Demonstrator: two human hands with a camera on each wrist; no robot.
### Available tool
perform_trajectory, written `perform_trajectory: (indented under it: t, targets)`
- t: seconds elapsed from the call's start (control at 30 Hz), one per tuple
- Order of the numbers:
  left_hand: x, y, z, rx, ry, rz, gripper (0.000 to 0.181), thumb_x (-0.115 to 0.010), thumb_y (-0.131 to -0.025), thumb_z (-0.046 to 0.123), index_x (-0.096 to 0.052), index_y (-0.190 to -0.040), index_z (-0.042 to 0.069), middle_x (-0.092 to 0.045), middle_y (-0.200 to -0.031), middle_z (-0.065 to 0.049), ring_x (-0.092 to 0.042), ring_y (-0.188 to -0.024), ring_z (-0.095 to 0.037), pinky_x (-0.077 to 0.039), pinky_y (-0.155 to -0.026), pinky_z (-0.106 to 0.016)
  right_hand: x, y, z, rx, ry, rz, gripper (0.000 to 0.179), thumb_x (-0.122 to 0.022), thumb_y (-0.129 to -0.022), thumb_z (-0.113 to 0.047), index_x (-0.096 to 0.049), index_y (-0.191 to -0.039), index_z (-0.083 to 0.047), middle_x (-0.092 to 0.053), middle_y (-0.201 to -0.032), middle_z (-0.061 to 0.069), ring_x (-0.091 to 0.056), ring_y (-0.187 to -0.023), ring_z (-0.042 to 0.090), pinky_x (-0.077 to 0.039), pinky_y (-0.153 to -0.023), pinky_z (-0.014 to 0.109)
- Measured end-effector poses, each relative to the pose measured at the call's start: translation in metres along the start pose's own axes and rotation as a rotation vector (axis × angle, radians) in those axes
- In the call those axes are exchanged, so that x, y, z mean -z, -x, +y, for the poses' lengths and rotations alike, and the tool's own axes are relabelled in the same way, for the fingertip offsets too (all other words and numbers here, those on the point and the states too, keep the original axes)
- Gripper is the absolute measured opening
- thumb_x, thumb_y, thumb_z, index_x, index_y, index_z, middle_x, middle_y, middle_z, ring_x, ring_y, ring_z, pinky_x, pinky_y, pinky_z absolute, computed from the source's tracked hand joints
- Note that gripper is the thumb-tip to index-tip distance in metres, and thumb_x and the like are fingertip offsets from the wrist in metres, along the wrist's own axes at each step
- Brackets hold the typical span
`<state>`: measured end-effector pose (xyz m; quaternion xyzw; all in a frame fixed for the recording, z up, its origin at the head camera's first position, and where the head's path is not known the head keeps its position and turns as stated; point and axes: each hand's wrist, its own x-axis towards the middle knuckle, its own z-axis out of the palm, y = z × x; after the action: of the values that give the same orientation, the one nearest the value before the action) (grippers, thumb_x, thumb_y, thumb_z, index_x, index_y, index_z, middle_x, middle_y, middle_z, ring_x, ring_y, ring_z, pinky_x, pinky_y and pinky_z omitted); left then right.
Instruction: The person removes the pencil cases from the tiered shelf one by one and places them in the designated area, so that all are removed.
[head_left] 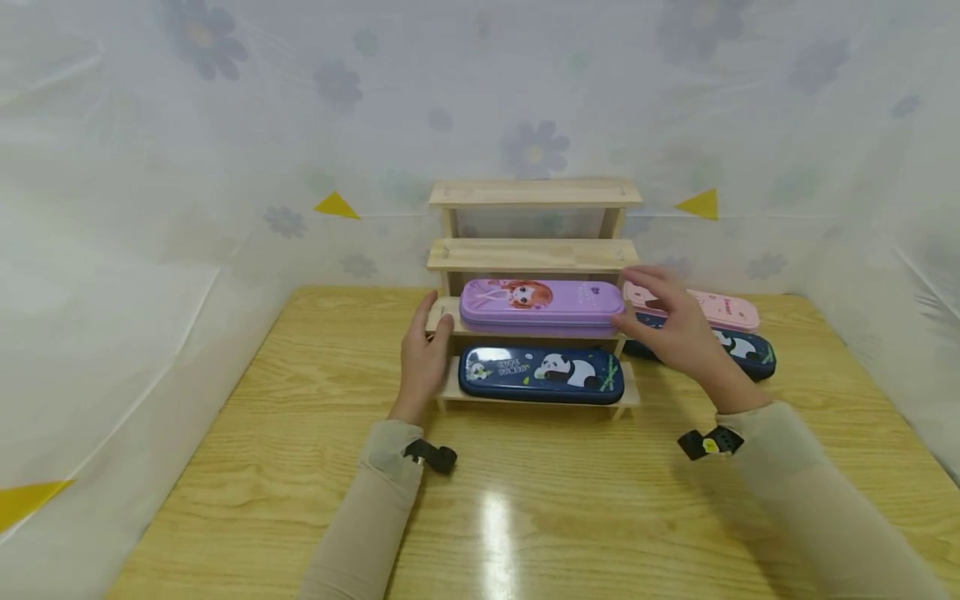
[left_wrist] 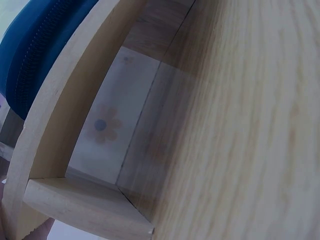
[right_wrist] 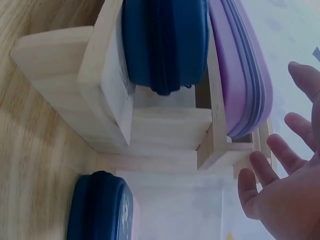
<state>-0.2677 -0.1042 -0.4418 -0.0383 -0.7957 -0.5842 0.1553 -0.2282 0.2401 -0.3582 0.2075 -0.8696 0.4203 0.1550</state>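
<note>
Purple case [head_left: 570,307] is found between the two hands, laid flat on the second step from the bottom of the rack [head_left: 534,252]. The right hand [head_left: 678,333] is held wide, with the fingers spread and nothing gripped; its thumb is seen just beside the case's right end, but whether contact is made cannot be told. The left hand [head_left: 424,358] is kept at the rack's left side, with thumb and finger apart; whether the wood is pressed cannot be told.

Lower than the purple case, also between the hands, the front panda case [head_left: 528,379] is set on the bottom step. Beyond the right hand and to its right, the side panda case [head_left: 756,357] and the pink case [head_left: 723,310] are seen off the rack, partly hidden by that hand.

By judgement, the work is about half done: two cases have been placed on steps, and two are probably left to be placed.

"CUTE PANDA" can be read on the front panda case, and "Sweet" on the pink case. Small letters on the purple case cannot be read, and no brand can be made out.
</note>
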Motion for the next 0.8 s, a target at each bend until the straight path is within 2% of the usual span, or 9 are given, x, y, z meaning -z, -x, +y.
perform_trajectory:
  t: [0.1, 0.2, 0.43, 0.53, 0.67, 0.8]
  targets:
    - [0.0, 0.0, 0.0, -0.003, -0.001, -0.001, 0.053, -0.051, -0.102, 0.033, -0.041, -0.151, 0.02, -0.04, -0.154, 0.003, -0.032, -0.141, -0.017, -0.024, -0.117, -0.038, -0.007, -0.004, 0.01, 0.002, -0.001, -0.013, 0.066, -0.077, -0.083, 0.0, -0.05, -0.144, -0.006, -0.042, -0.145, 0.011, -0.038, -0.129, 0.031, -0.039, -0.096, 0.056]
    - [0.0, 0.0, 0.0, -0.007, 0.005, -0.003, 0.052, -0.052, -0.102, 0.033, -0.041, -0.151, 0.019, -0.04, -0.154, 0.003, -0.033, -0.141, -0.017, -0.025, -0.116, -0.038, -0.012, -0.006, 0.014, 0.016, -0.009, -0.029, 0.068, -0.079, -0.082, -0.003, -0.051, -0.144, -0.011, -0.041, -0.146, 0.01, -0.037, -0.13, 0.031, -0.038, -0.098, 0.063]
    - [0.0, -0.001, -0.001, -0.007, 0.009, -0.006, 0.052, -0.052, -0.102, 0.031, -0.041, -0.151, 0.018, -0.04, -0.154, 0.002, -0.032, -0.141, -0.017, -0.025, -0.116, -0.037, -0.025, -0.009, 0.013, 0.0, -0.055, -0.066, 0.07, -0.079, -0.082, -0.001, -0.049, -0.145, -0.007, -0.037, -0.147, 0.013, -0.036, -0.131, 0.034, -0.032, -0.106, 0.064]
    - [-0.001, -0.001, -0.001, -0.009, 0.014, -0.005, 0.052, -0.052, -0.102, 0.03, -0.041, -0.151, 0.016, -0.04, -0.154, 0.001, -0.033, -0.141, -0.017, -0.026, -0.116, -0.037, -0.029, -0.01, 0.013, -0.016, -0.056, -0.08, 0.069, -0.08, -0.083, -0.007, -0.05, -0.145, -0.01, -0.035, -0.15, 0.01, -0.034, -0.133, 0.034, -0.031, -0.109, 0.061]
    - [-0.001, -0.001, 0.0, -0.007, 0.021, -0.001, 0.053, -0.052, -0.102, 0.03, -0.041, -0.151, 0.015, -0.041, -0.153, 0.001, -0.034, -0.141, -0.017, -0.026, -0.116, -0.036, -0.035, -0.009, 0.012, 0.001, 0.013, -0.084, 0.07, -0.082, -0.082, -0.02, -0.051, -0.145, -0.016, -0.033, -0.152, 0.006, -0.032, -0.136, 0.035, -0.028, -0.11, 0.06]
    - [0.0, -0.001, 0.0, -0.006, 0.021, -0.002, 0.053, -0.052, -0.102, 0.03, -0.041, -0.151, 0.015, -0.041, -0.153, 0.0, -0.034, -0.14, -0.017, -0.026, -0.116, -0.036, -0.04, -0.009, 0.013, 0.048, 0.091, -0.073, 0.076, -0.085, -0.079, -0.022, -0.05, -0.146, -0.015, -0.032, -0.153, 0.01, -0.03, -0.137, 0.039, -0.027, -0.109, 0.063]
